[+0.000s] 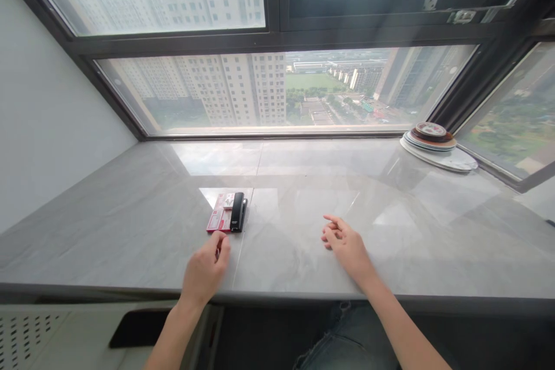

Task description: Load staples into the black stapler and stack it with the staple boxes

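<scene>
A small red and white package [220,212] lies on the grey stone sill [130,225], with a black stapler-like object [238,211] resting on its right side. My left hand [206,267] hovers just in front of the package, fingers loosely curled, thumb and forefinger close to its near edge, holding nothing I can see. My right hand [346,244] rests above the sill to the right, fingers loosely bent and apart, empty.
A stack of round plates [435,143] sits at the far right corner of the sill by the window. A white wall bounds the left side. The sill's front edge runs just below my wrists. A white perforated panel [30,332] is below left.
</scene>
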A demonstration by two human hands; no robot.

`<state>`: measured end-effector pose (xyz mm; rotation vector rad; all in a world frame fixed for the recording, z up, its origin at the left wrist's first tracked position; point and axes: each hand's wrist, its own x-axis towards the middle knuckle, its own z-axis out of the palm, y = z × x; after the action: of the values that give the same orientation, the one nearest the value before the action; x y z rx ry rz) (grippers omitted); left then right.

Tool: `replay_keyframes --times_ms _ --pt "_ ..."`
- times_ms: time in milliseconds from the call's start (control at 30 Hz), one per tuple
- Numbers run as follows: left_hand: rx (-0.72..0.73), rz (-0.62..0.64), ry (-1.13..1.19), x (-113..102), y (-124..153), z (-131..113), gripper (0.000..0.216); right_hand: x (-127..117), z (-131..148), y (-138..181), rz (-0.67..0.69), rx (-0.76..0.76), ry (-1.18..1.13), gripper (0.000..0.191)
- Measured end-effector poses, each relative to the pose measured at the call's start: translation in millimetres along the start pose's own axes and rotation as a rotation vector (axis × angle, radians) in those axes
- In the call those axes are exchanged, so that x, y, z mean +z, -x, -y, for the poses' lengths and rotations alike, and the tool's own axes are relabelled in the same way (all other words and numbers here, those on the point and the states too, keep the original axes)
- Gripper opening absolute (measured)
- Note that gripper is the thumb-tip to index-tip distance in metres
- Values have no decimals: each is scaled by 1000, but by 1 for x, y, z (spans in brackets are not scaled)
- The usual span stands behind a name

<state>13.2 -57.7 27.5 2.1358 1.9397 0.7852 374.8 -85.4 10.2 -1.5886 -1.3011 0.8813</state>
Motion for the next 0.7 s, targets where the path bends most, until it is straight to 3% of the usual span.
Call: replay_keyframes --times_ms 67,133,200,300,433,700 --pt "0 82 -106 1 12 -7 30 -39 -23 4 -112 -90 216 50" --pt "1 68 -197 5 15 -13 33 -63 -41 5 -171 -182 534 54" --pt "-16 52 -241 8 12 -15 34 -69 -53 5 -179 -228 824 59" --pt "-45 52 -260 13 8 -15 36 -57 -60 3 -164 -242 1083 62" --pt "-65 48 -289 16 7 -13 37 -45 -58 3 -169 -239 1156 63" --pt "-83 52 -352 22 6 -16 40 -51 -55 6 -166 -261 1132 62"
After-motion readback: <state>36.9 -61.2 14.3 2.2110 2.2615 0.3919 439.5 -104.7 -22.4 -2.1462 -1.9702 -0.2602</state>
